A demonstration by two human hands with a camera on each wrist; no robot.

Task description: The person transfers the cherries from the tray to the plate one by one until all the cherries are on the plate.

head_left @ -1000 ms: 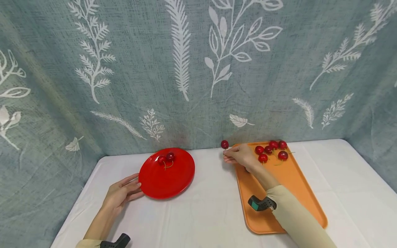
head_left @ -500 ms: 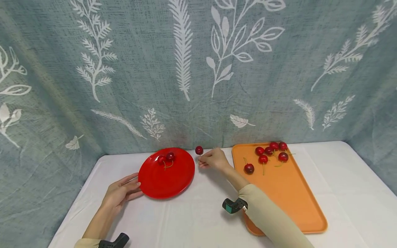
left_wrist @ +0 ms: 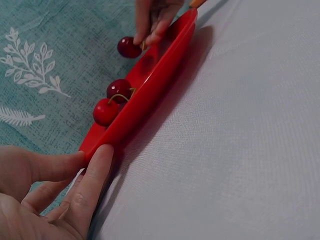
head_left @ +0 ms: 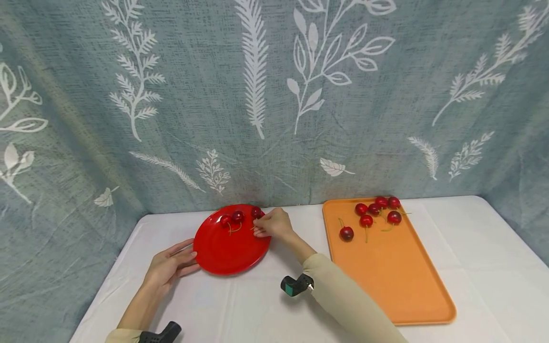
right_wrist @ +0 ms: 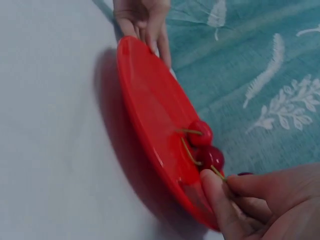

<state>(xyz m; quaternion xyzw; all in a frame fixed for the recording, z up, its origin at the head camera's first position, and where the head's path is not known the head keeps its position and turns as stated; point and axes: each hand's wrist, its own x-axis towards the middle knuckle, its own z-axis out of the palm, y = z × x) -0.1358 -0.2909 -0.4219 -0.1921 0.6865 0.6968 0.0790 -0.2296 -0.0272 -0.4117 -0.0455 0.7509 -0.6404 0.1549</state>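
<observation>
Head view | your right hand (head_left: 273,224) pinches a cherry (head_left: 256,212) by its stem (right_wrist: 216,171), just beyond its fingertips | your left hand (head_left: 171,264) holds the red plate (head_left: 231,250) by its rim | cherry likely light, slick, easily bruised: grip stem only

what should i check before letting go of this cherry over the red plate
1. Right hand pinches the stem: ok.
2. Held cherry over the red plate: ok, near its far edge.
3. Held cherry apart from the two other cherries: ok.
4. Left hand touching the plate: ok.
5. Held cherry resting on the plate: not ok, the left wrist view shows it seemingly just above.
</observation>
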